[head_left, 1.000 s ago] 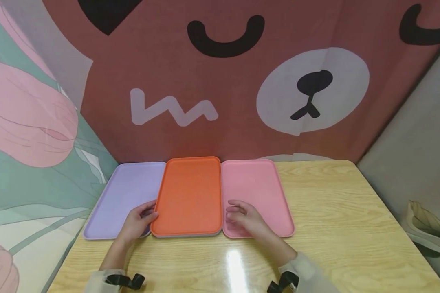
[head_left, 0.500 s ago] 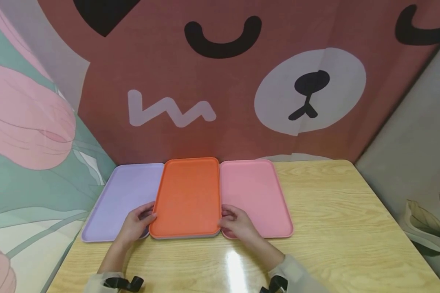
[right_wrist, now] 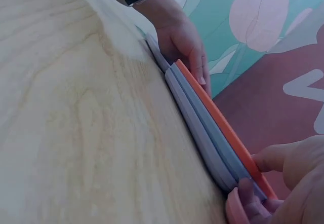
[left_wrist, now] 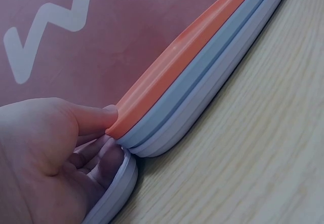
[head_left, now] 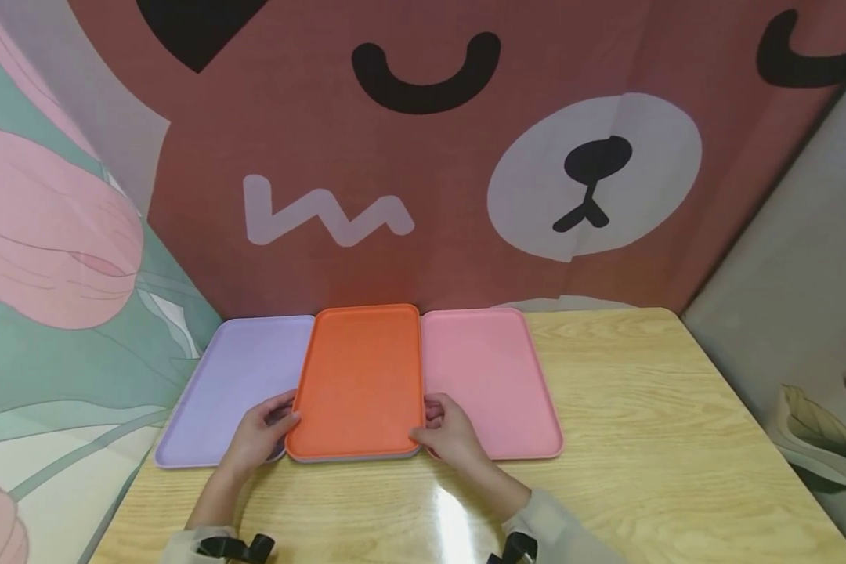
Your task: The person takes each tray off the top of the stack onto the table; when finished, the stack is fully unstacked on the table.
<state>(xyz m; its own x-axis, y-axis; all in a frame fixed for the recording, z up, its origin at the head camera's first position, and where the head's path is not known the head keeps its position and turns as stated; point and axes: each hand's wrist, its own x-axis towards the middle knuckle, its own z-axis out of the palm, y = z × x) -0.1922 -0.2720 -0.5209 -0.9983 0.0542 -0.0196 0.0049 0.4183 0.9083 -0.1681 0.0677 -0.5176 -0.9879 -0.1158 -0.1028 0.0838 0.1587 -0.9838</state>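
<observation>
An orange tray (head_left: pixel 359 376) lies on top of a stack in the middle. Below it, the left wrist view shows a blue-grey tray (left_wrist: pixel 202 69) and a pale lavender tray (left_wrist: pixel 212 92) at the bottom. My left hand (head_left: pixel 255 433) pinches the stack's left edge near the front corner, thumb on the orange rim and fingers curled lower down. At the opposite edge my right hand (head_left: pixel 454 435) does likewise, its thumb against the orange rim and its fingertips (right_wrist: pixel 246 188) at the blue-grey tray's side. How many trays each hand grips, I cannot tell.
A purple tray (head_left: pixel 247 368) lies left of the stack, under my left hand. To the right is a pink tray (head_left: pixel 489 360), partly beneath my right hand. All rest on a wooden table (head_left: pixel 648 423) against a wall with a bear print (head_left: pixel 423 157).
My right hand has moved left from over the pink tray to the stack's right edge and now grips it. My left hand stays at the left edge. The view has shifted slightly.
</observation>
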